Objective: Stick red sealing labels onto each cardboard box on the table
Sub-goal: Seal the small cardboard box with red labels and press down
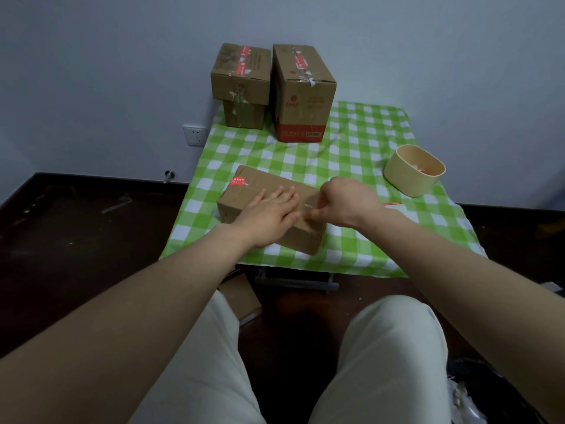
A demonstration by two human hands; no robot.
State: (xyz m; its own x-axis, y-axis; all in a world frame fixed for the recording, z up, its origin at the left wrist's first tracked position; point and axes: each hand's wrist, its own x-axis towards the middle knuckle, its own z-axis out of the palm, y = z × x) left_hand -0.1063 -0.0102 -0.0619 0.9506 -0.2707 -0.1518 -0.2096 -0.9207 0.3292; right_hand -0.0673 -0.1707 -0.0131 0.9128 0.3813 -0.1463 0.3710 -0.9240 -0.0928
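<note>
Now the box [263, 183] lies near the front edge of the table [351, 148] under the straight, close fingers of the left hand [269, 214], while the right hand [345, 203] curls its fingers on the box top, and what they pinch cannot be told.

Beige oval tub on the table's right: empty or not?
Not empty. The beige oval tub stands upright on the green checked cloth; white and red scraps show inside it. What they are: cannot tell.
</note>
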